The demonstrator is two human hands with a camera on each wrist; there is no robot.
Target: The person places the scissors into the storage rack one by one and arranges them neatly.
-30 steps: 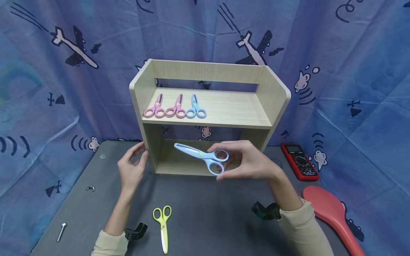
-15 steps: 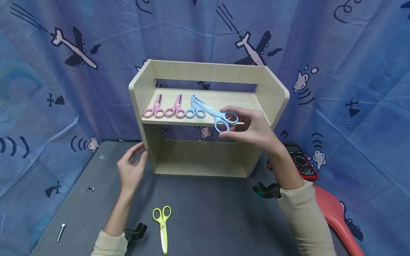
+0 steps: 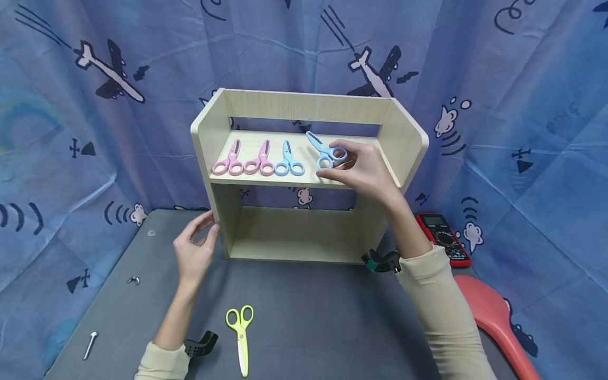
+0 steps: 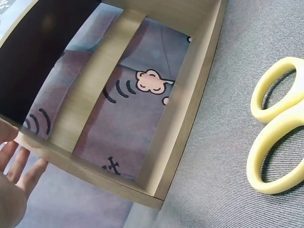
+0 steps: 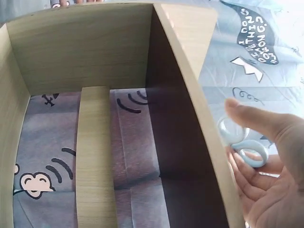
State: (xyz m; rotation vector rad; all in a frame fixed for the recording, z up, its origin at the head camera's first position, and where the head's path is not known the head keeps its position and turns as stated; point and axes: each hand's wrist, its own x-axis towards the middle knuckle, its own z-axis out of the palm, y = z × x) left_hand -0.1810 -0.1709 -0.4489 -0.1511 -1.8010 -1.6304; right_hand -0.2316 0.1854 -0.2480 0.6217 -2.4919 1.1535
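My right hand point(image 3: 369, 170) pinches a pair of light blue scissors point(image 3: 324, 153) by the handle loops over the upper shelf of a pale wooden rack point(image 3: 309, 106). The blades point back and left; whether the scissors touch the board cannot be told. To their left, two pink scissors point(image 3: 233, 161) and another blue pair point(image 3: 287, 161) lie in a row, blades toward the back. My left hand point(image 3: 192, 256) rests its fingertips against the rack's left side panel. Yellow scissors point(image 3: 241, 338) lie on the table in front, handle loops toward the rack.
A red multimeter point(image 3: 444, 239) and a large red spoon-shaped tool point(image 3: 494, 311) lie to the right. On the left side of the grey table point(image 3: 304, 316) are a bolt point(image 3: 91, 344), a wing nut point(image 3: 134, 280) and a washer point(image 3: 151, 233). A patterned blue curtain hangs behind.
My right hand has lifted the blue scissors from before the lower compartment up and back over the upper shelf, right of the row. The left hand has stayed at the side panel.
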